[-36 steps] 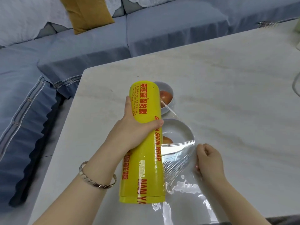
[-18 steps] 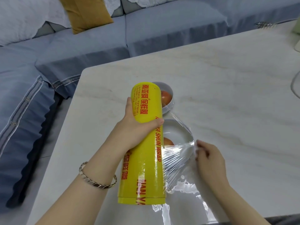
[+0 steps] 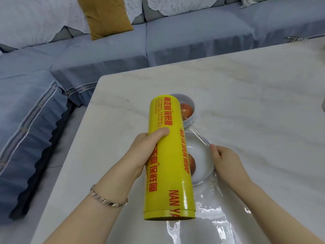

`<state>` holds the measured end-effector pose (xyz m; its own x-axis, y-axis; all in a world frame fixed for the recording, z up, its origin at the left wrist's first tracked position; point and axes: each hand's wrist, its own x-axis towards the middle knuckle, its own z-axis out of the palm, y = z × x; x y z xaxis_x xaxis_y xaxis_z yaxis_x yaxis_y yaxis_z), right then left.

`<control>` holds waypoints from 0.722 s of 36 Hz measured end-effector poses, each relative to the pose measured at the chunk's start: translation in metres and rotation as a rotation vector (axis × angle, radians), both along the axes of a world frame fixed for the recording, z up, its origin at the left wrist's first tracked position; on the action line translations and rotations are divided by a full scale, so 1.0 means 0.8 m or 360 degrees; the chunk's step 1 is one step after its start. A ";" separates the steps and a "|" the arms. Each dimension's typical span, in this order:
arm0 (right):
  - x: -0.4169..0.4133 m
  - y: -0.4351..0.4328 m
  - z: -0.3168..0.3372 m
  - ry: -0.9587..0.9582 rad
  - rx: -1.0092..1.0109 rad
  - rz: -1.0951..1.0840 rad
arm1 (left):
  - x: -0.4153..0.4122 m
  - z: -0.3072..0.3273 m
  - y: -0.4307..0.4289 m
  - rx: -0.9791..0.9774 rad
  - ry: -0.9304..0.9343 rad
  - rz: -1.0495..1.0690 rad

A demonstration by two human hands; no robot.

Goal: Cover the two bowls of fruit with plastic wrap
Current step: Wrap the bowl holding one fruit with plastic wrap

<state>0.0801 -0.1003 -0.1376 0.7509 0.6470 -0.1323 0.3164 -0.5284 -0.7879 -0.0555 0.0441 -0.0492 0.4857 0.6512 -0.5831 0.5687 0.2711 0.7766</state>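
Since a second ago the plastic wrap point(image 3: 202, 139) has been drawn flatter across the near bowl point(image 3: 200, 152) at centre frame, pinched at its right rim by the right hand point(image 3: 226, 162), the roll point(image 3: 169, 164) gripped by the left hand point(image 3: 146, 148); the far bowl point(image 3: 186, 98) is left uncovered.

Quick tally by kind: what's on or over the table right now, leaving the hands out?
White bowls: 2
Red fruits in view: 2
Yellow plastic wrap roll: 1
Total: 5
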 end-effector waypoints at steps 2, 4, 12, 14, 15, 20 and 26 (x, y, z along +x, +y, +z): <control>-0.001 0.003 -0.001 -0.0083 -0.0042 -0.0006 | 0.000 -0.001 -0.003 0.0000 -0.0052 0.0081; -0.003 0.006 -0.001 -0.0144 -0.0074 -0.0027 | 0.001 0.003 -0.008 0.0047 -0.0076 0.0147; -0.007 0.007 -0.001 -0.0211 -0.0060 -0.0083 | -0.014 0.016 -0.025 0.0392 -0.0161 0.0133; -0.007 0.007 -0.001 -0.0206 -0.0071 -0.0079 | -0.021 0.016 -0.027 0.0473 -0.0129 0.0120; -0.007 0.007 -0.001 -0.0201 -0.0078 -0.0077 | -0.026 0.015 -0.027 0.0511 -0.0103 0.0133; -0.008 0.006 0.001 -0.0189 -0.0066 -0.0076 | -0.049 0.008 -0.017 0.0611 0.0056 0.0202; -0.010 0.007 0.005 -0.0190 -0.0107 -0.0063 | -0.069 0.000 -0.009 0.0703 0.0363 0.0143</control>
